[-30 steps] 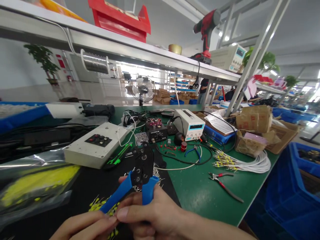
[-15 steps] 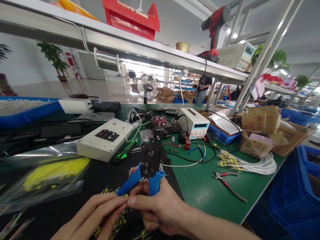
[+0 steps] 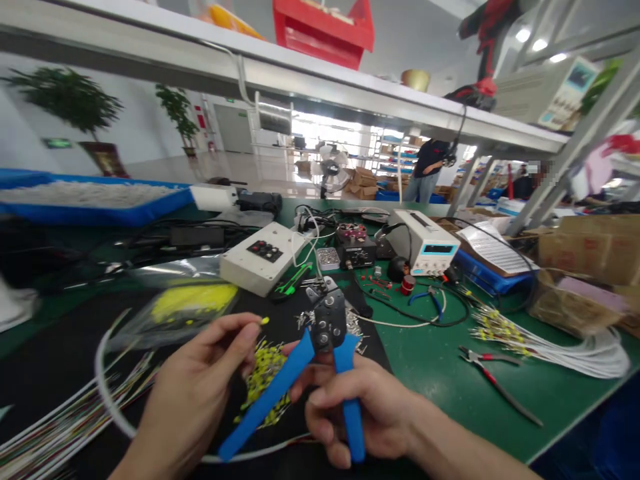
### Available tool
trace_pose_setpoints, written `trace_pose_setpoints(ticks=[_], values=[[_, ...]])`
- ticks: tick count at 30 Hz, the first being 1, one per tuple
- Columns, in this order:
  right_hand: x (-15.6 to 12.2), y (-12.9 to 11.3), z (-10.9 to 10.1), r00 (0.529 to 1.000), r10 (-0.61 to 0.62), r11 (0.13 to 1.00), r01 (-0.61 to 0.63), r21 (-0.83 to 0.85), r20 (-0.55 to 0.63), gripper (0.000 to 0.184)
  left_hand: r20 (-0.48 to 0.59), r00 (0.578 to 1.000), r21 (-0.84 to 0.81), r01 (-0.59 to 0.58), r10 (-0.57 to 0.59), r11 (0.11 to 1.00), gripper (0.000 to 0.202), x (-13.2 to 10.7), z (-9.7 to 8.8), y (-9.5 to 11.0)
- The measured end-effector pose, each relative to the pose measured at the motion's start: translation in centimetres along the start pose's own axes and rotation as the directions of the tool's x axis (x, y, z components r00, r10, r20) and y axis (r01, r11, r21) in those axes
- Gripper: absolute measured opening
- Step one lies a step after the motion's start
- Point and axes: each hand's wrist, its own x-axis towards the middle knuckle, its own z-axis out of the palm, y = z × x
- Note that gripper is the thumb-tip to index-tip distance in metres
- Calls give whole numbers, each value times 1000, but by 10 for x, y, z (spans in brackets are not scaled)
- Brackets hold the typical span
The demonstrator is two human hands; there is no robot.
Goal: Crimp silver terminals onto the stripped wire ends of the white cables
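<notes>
My right hand (image 3: 365,407) is wrapped around the blue-handled crimping pliers (image 3: 327,327), whose handles are spread apart and whose black head points away from me. To their left, my left hand (image 3: 205,380) pinches a small yellow piece (image 3: 265,321) between thumb and forefinger. Under and between the hands lies a pile of small yellow-ended metal terminals (image 3: 267,373) on a black mat. Bare metal terminals (image 3: 355,327) are heaped behind the crimping pliers. A white cable (image 3: 107,393) curves past my left hand, and its coloured inner wires show below the pile.
Red-handled cutters (image 3: 495,380) lie at the right, near white cables (image 3: 585,350) with yellow-tipped ends. A bag of yellow pieces (image 3: 195,303) and stripped wires (image 3: 75,420) are at the left. A grey switch box (image 3: 263,260) and a power supply (image 3: 425,243) stand behind. A shelf (image 3: 320,93) crosses overhead.
My hands were together at the handles; now my left hand is apart, to the left, with a yellow piece. The crimping pliers sit more upright in my right hand. The view has turned left.
</notes>
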Motion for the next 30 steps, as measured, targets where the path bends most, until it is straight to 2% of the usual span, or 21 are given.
trace_pose_setpoints(ticks=[3, 5, 9, 12, 16, 21, 30], values=[[-3, 13, 7, 996, 29, 1000, -29, -5, 87, 51, 127, 991, -223, 67, -39, 973, 31, -3, 4, 4], [-7, 19, 13, 992, 32, 999, -32, 3, 123, 56, 155, 987, -308, 83, -36, 948, 27, -5, 5, 6], [-16, 21, 19, 963, 160, 987, -161, -13, 219, 65, 223, 971, -404, 169, -82, 899, 20, -9, 5, 10], [-18, 19, 19, 952, 182, 982, -186, -4, 245, 67, 284, 953, -446, 226, -102, 866, 17, -14, 4, 13], [-14, 18, 16, 949, 178, 982, -190, 20, 258, 67, 349, 929, -480, 290, -123, 828, 16, -18, 5, 13], [-12, 22, 15, 950, 184, 980, -196, 23, 253, 68, 374, 917, -472, 314, -136, 824, 17, -19, 7, 8], [-10, 26, 16, 950, 182, 977, -203, 62, 253, 67, 351, 932, -359, 227, -95, 905, 21, -24, 11, 3]])
